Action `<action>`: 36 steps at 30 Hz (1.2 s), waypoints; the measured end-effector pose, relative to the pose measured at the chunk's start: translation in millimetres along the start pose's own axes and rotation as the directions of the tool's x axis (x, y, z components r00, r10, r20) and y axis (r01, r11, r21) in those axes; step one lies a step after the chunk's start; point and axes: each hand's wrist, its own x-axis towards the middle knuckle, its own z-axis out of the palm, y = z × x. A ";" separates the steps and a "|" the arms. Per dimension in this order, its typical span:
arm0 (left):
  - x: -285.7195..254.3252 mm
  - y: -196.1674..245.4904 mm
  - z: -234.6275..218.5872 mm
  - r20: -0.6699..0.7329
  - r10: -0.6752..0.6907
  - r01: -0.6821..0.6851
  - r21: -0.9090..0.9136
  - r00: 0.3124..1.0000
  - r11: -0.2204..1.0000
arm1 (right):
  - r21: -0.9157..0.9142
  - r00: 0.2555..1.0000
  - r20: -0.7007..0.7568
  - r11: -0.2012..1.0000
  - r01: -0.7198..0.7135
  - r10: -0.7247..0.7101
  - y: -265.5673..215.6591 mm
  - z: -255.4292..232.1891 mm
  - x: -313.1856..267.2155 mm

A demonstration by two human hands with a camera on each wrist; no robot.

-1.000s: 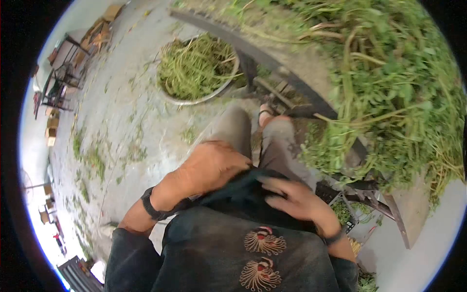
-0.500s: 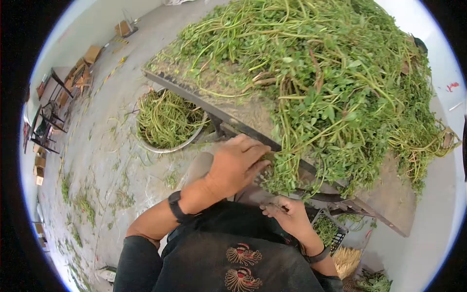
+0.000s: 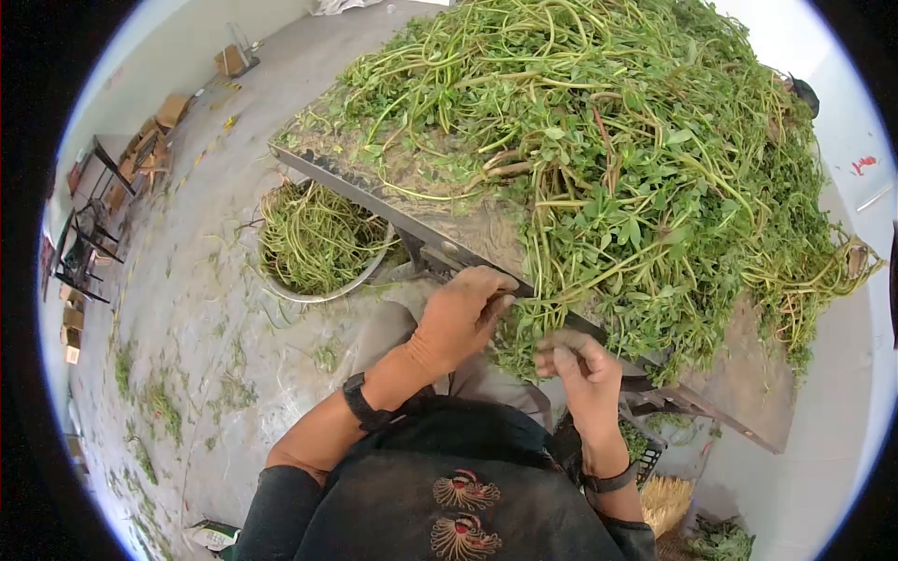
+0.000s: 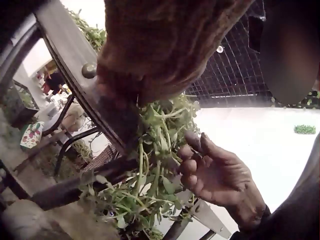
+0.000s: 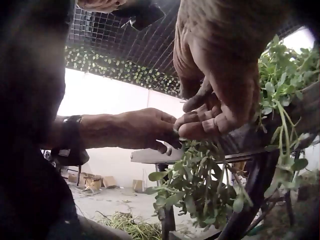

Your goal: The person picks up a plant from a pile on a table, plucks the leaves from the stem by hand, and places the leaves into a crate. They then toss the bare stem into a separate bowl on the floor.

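A thick heap of green leafy stems (image 3: 645, 178) covers the table, and a bunch hangs over its near edge. Right at that hanging bunch (image 4: 155, 170), my left hand (image 3: 463, 313) has its fingers and thumb bent around the upper stems, seen from below in the left wrist view. Close on the other side, my right hand (image 3: 587, 374) is raised with curled fingers, the thumb lying near the index finger. In the right wrist view its fingertips (image 5: 195, 127) meet those of the left hand above the leaves. I cannot tell whether the right fingers pinch a stem.
A metal basin (image 3: 323, 297) full of stems stands on the floor, left of the table edge (image 3: 374, 201). Loose greens (image 3: 164, 407) litter the floor. A black crate (image 3: 648, 453) sits below the table at right. Cardboard boxes (image 3: 145, 154) line the far wall.
Both hands have risen from the lap to the table edge. The left reached the hanging greens first; the right then came up beside it. The view has tilted up toward the heap.
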 end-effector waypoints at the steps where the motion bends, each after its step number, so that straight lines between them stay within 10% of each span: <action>1: -0.8 3.0 1.7 0.068 -0.095 0.100 -0.069 0.993 0.993 | 0.047 1.000 -0.013 0.999 0.014 -0.013 5.8 -0.2 5.6; 12: -16.9 -8.5 -19.9 0.225 -0.224 0.292 -0.338 0.948 0.895 | 0.138 0.996 -0.088 0.990 0.009 0.003 8.7 3.1 15.7; 14: -24.9 -15.5 -39.7 0.369 -0.445 0.573 -0.420 0.816 0.703 | 0.133 0.997 -0.080 0.991 0.002 0.008 8.6 5.5 16.4; 23: -53.4 -32.3 -67.9 0.356 -0.543 0.590 -0.728 0.761 0.350 | -0.125 0.997 -0.051 0.991 0.045 -0.051 -7.7 13.5 4.6; 28: -43.6 -25.3 -67.2 0.370 -0.449 0.545 -0.753 0.814 0.369 | -0.225 0.978 0.006 0.953 0.204 -0.209 -16.9 30.4 11.8; 32: -45.5 -24.0 -70.4 0.383 -0.390 0.527 -0.753 0.838 0.393 | 0.160 0.993 0.041 0.982 0.101 -0.109 -25.5 42.1 27.2; 36: -47.8 -23.2 -75.1 0.425 -0.382 0.564 -0.709 0.821 0.423 | 0.106 0.958 0.128 0.964 0.244 -0.256 -25.6 60.6 44.4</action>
